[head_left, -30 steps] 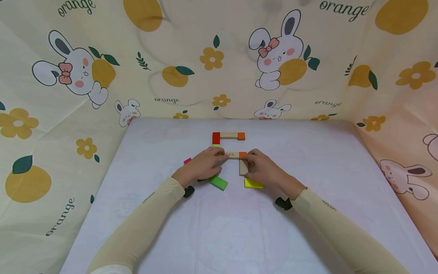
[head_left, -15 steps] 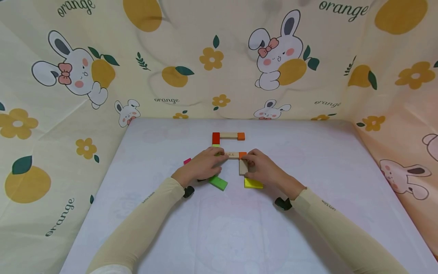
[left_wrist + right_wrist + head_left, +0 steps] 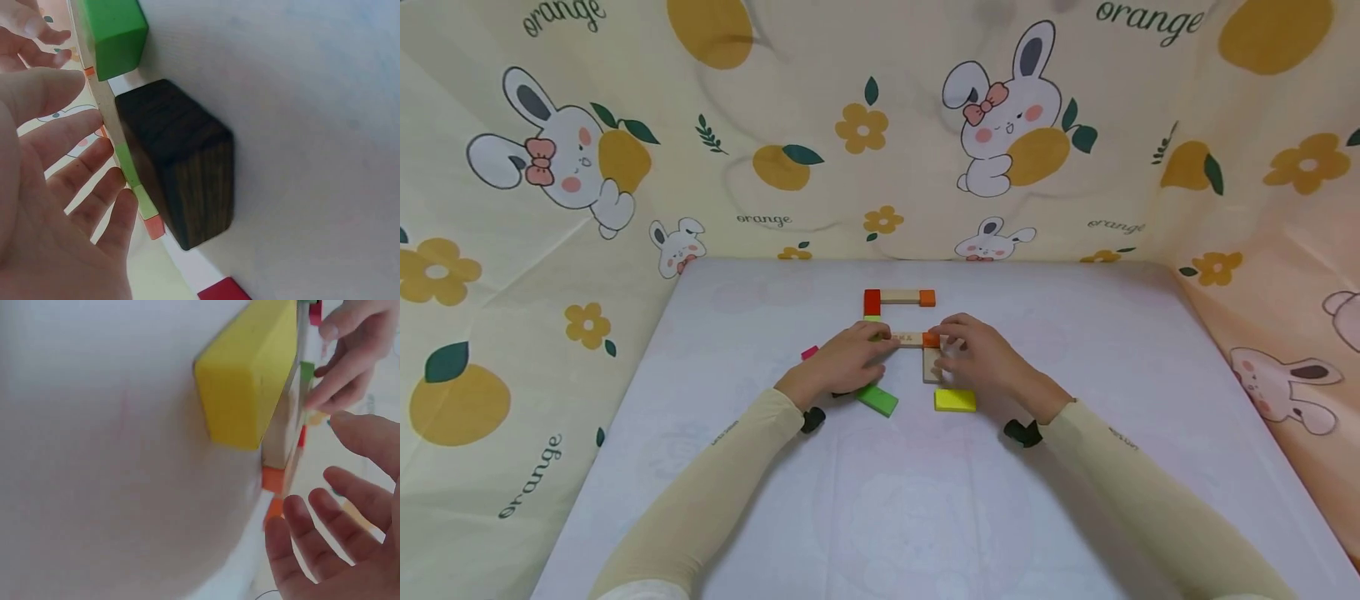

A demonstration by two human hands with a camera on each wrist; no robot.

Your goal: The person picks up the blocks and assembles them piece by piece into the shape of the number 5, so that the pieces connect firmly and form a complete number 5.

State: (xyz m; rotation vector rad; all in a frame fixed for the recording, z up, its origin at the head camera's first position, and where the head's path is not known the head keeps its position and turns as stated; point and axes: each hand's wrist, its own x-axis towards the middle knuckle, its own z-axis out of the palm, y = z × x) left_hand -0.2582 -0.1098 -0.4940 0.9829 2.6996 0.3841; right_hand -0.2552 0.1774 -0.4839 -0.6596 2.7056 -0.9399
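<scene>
Currently, the plain wooden block [image 3: 929,374] lies mid-frame, long axis running up-down, just left of your nearer right hand [image 3: 988,360], your left hand [image 3: 852,354] farther off, fingers loose on both, clamped on nothing.

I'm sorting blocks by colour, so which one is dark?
The dark brown, wood-grained rectangular block, next to the bright green rectangular block in the left wrist view. Every other one in view is pale or brightly coloured.

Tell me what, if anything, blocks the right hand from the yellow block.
Nothing visible does: in the head view, the yellow block lies on the near side of the right hand, with no other block between them.
</scene>
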